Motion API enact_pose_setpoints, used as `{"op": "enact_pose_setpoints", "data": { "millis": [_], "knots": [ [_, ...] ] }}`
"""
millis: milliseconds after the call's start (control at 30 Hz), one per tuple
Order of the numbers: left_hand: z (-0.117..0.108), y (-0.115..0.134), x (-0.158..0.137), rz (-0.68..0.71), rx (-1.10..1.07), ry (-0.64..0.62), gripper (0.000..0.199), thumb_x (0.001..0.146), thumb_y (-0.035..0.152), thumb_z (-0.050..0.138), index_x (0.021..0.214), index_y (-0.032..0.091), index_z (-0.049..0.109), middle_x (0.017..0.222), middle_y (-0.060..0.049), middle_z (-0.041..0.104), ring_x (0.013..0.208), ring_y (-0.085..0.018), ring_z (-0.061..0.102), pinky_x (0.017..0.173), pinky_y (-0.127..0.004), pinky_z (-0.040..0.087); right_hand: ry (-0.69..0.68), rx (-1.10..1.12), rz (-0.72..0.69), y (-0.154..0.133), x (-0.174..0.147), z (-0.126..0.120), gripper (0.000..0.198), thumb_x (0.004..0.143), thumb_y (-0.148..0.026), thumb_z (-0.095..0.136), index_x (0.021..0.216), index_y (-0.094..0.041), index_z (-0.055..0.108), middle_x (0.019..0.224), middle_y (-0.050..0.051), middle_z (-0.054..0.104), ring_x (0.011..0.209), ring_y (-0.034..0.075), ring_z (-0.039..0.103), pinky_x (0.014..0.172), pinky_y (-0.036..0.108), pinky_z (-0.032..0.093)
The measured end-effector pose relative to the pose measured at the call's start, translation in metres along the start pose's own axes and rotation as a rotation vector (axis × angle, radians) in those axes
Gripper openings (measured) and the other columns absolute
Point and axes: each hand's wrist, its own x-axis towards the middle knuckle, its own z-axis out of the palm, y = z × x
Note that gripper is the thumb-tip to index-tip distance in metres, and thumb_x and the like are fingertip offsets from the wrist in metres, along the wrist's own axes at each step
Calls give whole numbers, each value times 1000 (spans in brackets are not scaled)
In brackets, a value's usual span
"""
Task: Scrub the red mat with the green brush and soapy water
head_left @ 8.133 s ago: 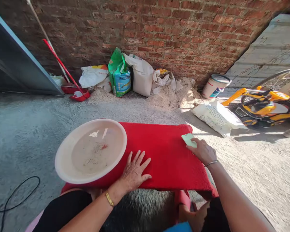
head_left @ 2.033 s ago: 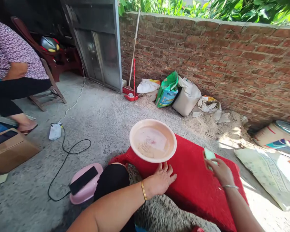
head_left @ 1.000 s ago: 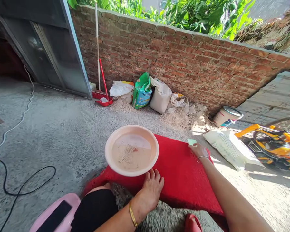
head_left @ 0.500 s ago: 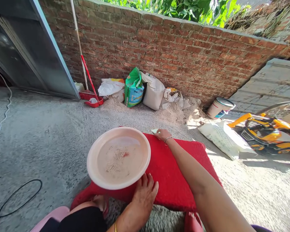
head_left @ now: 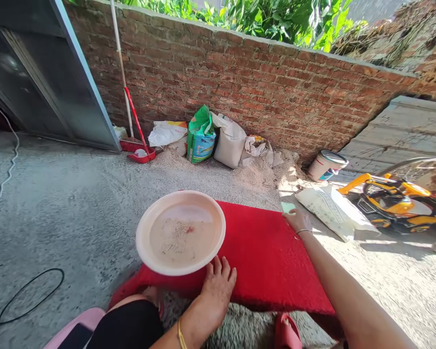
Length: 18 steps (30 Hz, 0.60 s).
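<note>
My left hand (head_left: 218, 283) lies with fingers spread on the near edge of a red fabric-covered table (head_left: 263, 259), close to the basin's rim. A pale pink basin (head_left: 145, 259) stands on the left part of the table; shallow liquid, scattered brownish bits and a small red patch show inside. At the table's far right corner, my right hand (head_left: 298, 222) is closed on a thin pale green piece (head_left: 288, 207). Its exact kind does not show, and the thumb side of the grip is partly hidden.
Against the brick wall (head_left: 254, 72) stand a green bag (head_left: 200, 140), a white sack (head_left: 230, 143) and a bucket (head_left: 325, 167). A red dustpan (head_left: 145, 156) is at left. Rightward lie a flat sack (head_left: 330, 208) and a yellow toy vehicle (head_left: 399, 198). A black cable (head_left: 25, 291) crosses the floor.
My right hand has moved right along the table's far edge with the pale green piece, and the red fabric now reaches further right. My left hand stays in nearly the same place.
</note>
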Motion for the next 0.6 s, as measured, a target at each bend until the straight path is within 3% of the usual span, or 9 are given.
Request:
{"op": "enact_pose_setpoints", "data": {
  "millis": [167, 233, 300, 367, 433, 600],
  "knots": [
    [-12, -5, -5, 34, -6, -55, 57, 85, 31, 60, 140, 25, 46, 145, -20, 42, 133, -43, 37, 99, -59, 33, -179, 146, -338, -116, -87, 49, 40, 77, -51, 61, 107, -26, 64, 114, 9, 62, 99, 23, 61, 81, 32, 45],
    [-16, -7, -6, 47, -4, -73, 63, 82, 33, 63, 141, 24, 44, 147, -21, 39, 134, -43, 35, 101, -60, 32, -228, 125, -430, -146, -114, 62, 40, 77, -55, 59, 107, -28, 63, 114, 8, 60, 98, 23, 61, 81, 32, 45],
    [-18, -9, -8, 54, -4, -79, 65, 82, 33, 64, 142, 25, 43, 148, -20, 38, 135, -43, 34, 101, -60, 33, -255, 90, -474, -155, -126, 68, 41, 78, -57, 58, 107, -29, 63, 114, 7, 59, 97, 23, 61, 80, 33, 45],
    [-19, -9, -8, 50, 6, -76, 63, 83, 30, 62, 143, 25, 41, 149, -20, 38, 136, -42, 34, 102, -59, 33, -247, 60, -465, -144, -120, 67, 41, 78, -56, 59, 109, -29, 62, 114, 7, 59, 98, 24, 61, 80, 33, 45],
    [-17, -8, -8, 42, 26, -80, 61, 85, 27, 59, 143, 26, 42, 148, -19, 39, 136, -41, 35, 102, -58, 34, -208, 32, -397, -113, -103, 58, 42, 77, -53, 60, 111, -29, 61, 115, 8, 58, 100, 25, 61, 81, 35, 45],
    [-10, -6, -8, 50, 64, -41, 62, 84, 25, 58, 144, 25, 40, 148, -21, 38, 135, -44, 34, 102, -60, 33, -100, -16, -42, 19, -43, 18, 44, 77, -51, 57, 113, -27, 61, 119, 12, 58, 104, 27, 60, 83, 39, 46]
  ]
}}
